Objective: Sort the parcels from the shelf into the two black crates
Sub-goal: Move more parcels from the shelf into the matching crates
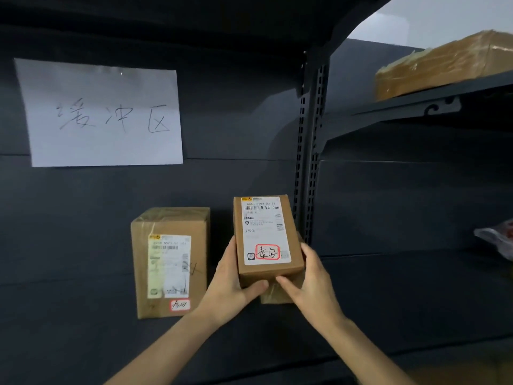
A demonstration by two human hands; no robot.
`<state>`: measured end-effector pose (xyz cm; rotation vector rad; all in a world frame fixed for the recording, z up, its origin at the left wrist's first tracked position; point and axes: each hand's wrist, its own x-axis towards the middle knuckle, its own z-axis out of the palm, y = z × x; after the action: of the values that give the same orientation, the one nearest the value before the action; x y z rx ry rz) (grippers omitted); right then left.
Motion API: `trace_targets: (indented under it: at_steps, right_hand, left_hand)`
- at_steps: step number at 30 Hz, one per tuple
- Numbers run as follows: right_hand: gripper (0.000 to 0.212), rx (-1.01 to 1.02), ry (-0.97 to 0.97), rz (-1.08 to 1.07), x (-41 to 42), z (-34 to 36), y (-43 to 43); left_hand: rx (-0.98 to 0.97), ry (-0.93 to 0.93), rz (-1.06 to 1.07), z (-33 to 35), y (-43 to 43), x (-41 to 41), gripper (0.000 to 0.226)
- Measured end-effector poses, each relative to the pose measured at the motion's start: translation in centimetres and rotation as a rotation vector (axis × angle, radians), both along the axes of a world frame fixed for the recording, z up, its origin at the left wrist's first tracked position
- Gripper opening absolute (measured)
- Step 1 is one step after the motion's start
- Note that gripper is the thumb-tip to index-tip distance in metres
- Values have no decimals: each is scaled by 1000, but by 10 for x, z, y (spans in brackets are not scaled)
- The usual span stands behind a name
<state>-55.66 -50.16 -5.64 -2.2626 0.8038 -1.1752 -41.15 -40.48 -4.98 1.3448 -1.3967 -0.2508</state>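
A small brown parcel (266, 234) with a white shipping label and a red-framed handwritten mark is held up above the dark shelf (83, 315). My left hand (231, 284) grips its left side and bottom edge. My right hand (308, 282) grips its right side, thumb under the front edge. Directly beneath it lies another brown parcel (274, 294), mostly hidden. A larger brown parcel (169, 262) with its own label lies on the shelf to the left. No black crate is in view.
A white paper sign (102, 115) with handwriting hangs on the shelf's back panel. A slotted metal upright (311, 151) divides the bays. A taped brown box (444, 65) sits on the upper right shelf, and a plastic-wrapped item (497, 240) lies at the right edge.
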Motion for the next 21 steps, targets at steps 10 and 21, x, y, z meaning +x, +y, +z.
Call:
trace_targets:
  at_steps: [10,21]
  right_hand:
    - [76,-4,95,0,13,-44,41]
    - [73,153,186,64,31,-56,52]
  left_hand:
    - [91,-45,102,-44,49,12,77]
    - [231,-61,210,-65,57,40,79]
